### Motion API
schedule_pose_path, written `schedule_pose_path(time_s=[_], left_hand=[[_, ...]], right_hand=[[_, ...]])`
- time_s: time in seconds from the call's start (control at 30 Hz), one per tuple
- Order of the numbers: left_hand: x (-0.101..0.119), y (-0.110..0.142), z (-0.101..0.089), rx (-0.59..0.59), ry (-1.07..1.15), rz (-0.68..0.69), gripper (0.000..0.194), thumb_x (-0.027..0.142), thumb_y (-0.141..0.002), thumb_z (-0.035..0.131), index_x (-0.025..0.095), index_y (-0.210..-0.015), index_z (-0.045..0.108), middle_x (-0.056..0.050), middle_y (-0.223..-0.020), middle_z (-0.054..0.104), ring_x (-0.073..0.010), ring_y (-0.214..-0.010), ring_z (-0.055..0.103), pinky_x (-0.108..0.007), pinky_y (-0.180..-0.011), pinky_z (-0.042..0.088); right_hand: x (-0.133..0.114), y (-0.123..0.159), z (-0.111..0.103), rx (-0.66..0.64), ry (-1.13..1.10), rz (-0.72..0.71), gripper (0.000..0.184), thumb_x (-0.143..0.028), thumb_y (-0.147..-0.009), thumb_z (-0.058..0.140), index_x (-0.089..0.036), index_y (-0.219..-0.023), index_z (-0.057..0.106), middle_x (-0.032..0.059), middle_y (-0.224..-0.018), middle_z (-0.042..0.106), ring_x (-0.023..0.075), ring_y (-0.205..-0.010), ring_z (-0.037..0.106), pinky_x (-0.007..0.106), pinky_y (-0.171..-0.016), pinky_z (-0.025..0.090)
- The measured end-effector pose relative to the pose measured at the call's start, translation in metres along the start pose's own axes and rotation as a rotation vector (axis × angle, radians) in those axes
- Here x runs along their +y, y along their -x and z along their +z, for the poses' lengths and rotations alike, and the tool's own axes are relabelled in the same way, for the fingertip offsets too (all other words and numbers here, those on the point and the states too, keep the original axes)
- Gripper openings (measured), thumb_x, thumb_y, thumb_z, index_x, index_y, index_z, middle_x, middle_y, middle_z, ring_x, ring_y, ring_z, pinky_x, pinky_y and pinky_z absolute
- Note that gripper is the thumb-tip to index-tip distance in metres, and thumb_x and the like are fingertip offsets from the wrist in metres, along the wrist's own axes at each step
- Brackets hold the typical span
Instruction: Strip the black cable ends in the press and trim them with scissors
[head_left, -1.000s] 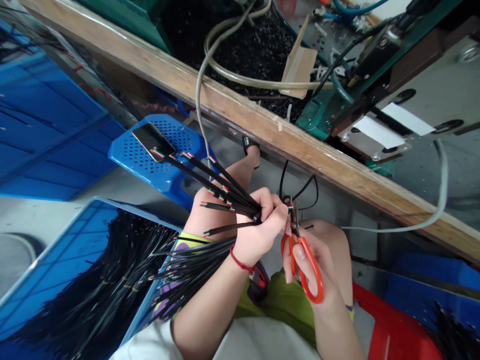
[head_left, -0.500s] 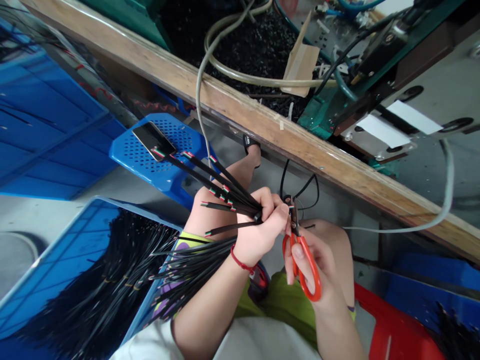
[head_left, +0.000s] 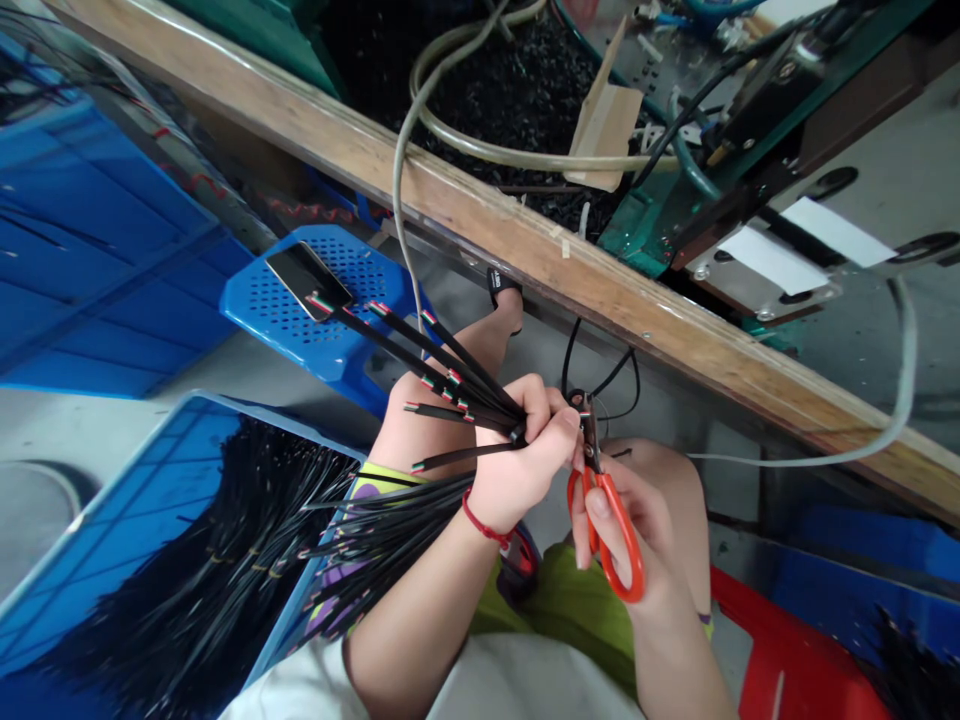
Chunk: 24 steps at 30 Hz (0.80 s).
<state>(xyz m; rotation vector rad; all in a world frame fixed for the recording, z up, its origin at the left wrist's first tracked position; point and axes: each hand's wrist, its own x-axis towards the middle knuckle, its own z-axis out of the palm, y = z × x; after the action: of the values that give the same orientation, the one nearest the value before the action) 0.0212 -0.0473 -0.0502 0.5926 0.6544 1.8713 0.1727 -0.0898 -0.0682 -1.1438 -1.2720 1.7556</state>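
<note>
My left hand [head_left: 521, 450] is closed round a bundle of black cables [head_left: 442, 385] that fan out to the upper left, their stripped ends showing red, white and green wires. My right hand [head_left: 637, 530] grips orange-handled scissors [head_left: 604, 510], whose blades point up and meet a cable end right beside my left thumb. Thin black cable loops [head_left: 600, 385] stick up just above the blades. More black cables [head_left: 375, 535] lie across my lap.
A blue crate [head_left: 135, 500] full of black cables sits at lower left. A blue perforated stool [head_left: 300, 310] carries a phone [head_left: 307, 280]. A wooden bench edge [head_left: 525, 245] runs diagonally above, with hoses and a green machine [head_left: 652, 220] behind. A red seat [head_left: 795, 660] is at lower right.
Almost nothing differs: both hands keep their grip, and the scissors' handles sit slightly closer together at the same cable end.
</note>
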Motion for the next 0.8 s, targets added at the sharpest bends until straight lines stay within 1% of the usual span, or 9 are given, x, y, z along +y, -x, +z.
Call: schedule_pose_path(time_s=[0.1,0.27,0.33,0.4,0.5,0.63,0.7,0.8], left_hand=[[-0.0005,0.0004,-0.0001,0.001,0.0,-0.005,0.08,0.046,-0.088,0.101,0.021,-0.061,0.031,0.007,-0.051,0.05,-0.0067,-0.039,0.049,-0.018,-0.043,0.048],[-0.0016,0.0014,0.0,-0.018,0.036,-0.001,0.078,0.042,-0.09,0.101,0.02,-0.062,0.031,0.007,-0.052,0.051,-0.0059,-0.039,0.051,-0.017,-0.044,0.049],[-0.0017,0.0015,-0.0001,-0.022,0.044,-0.003,0.078,0.041,-0.09,0.101,0.02,-0.062,0.032,0.007,-0.052,0.051,-0.0058,-0.04,0.052,-0.016,-0.045,0.049],[-0.0016,0.0012,-0.0005,-0.017,0.035,-0.007,0.078,0.042,-0.09,0.101,0.02,-0.062,0.031,0.007,-0.052,0.051,-0.0061,-0.039,0.052,-0.017,-0.044,0.049],[-0.0016,0.0006,-0.0013,-0.014,0.027,-0.005,0.079,0.043,-0.089,0.101,0.021,-0.061,0.031,0.007,-0.051,0.051,-0.0063,-0.039,0.051,-0.017,-0.043,0.049],[-0.002,0.0004,-0.0017,-0.026,0.057,0.005,0.077,0.038,-0.091,0.1,0.02,-0.062,0.032,0.007,-0.052,0.052,-0.0057,-0.039,0.053,-0.015,-0.045,0.05],[-0.0023,0.0004,-0.0014,-0.03,0.063,0.004,0.076,0.037,-0.091,0.1,0.02,-0.061,0.032,0.007,-0.052,0.052,-0.0058,-0.039,0.054,-0.015,-0.045,0.051],[-0.0028,0.0,-0.0008,-0.044,0.08,0.008,0.075,0.035,-0.091,0.099,0.02,-0.061,0.032,0.008,-0.051,0.052,-0.0057,-0.039,0.054,-0.015,-0.045,0.051]], right_hand=[[0.0002,0.0004,0.0,-0.001,0.016,-0.03,0.056,-0.07,-0.102,0.081,-0.024,-0.079,0.06,-0.0003,-0.062,0.064,0.0129,-0.043,0.054,0.024,-0.041,0.039],[0.0002,-0.0001,0.0013,-0.004,0.008,-0.053,0.052,-0.065,-0.107,0.076,-0.023,-0.08,0.06,-0.0017,-0.065,0.061,0.0084,-0.04,0.039,0.024,-0.041,0.039],[-0.0003,-0.0002,0.0015,-0.01,0.012,-0.055,0.051,-0.064,-0.107,0.075,-0.023,-0.081,0.061,-0.0017,-0.064,0.061,0.0086,-0.04,0.04,0.024,-0.042,0.038],[-0.0013,0.0001,0.0015,-0.019,0.01,-0.056,0.049,-0.064,-0.108,0.074,-0.023,-0.083,0.063,-0.0016,-0.062,0.061,0.0103,-0.04,0.045,0.024,-0.042,0.037],[-0.0034,0.0009,0.0016,-0.031,0.008,-0.065,0.048,-0.061,-0.11,0.074,-0.023,-0.082,0.063,-0.003,-0.054,0.056,0.0125,-0.043,0.051,0.023,-0.044,0.035],[-0.0048,0.0005,0.0017,-0.012,0.025,-0.09,0.045,-0.058,-0.11,0.075,-0.023,-0.084,0.066,-0.0054,-0.049,0.051,0.0106,-0.041,0.044,0.021,-0.042,0.033],[-0.0043,-0.0005,0.0017,-0.006,0.043,-0.116,0.046,-0.058,-0.11,0.075,-0.023,-0.083,0.067,-0.0051,-0.049,0.052,0.0106,-0.041,0.042,0.021,-0.042,0.035],[-0.0033,-0.0017,0.0017,-0.009,0.061,-0.147,0.047,-0.059,-0.111,0.073,-0.022,-0.082,0.068,-0.003,-0.051,0.057,0.0104,-0.041,0.042,0.022,-0.042,0.037]])
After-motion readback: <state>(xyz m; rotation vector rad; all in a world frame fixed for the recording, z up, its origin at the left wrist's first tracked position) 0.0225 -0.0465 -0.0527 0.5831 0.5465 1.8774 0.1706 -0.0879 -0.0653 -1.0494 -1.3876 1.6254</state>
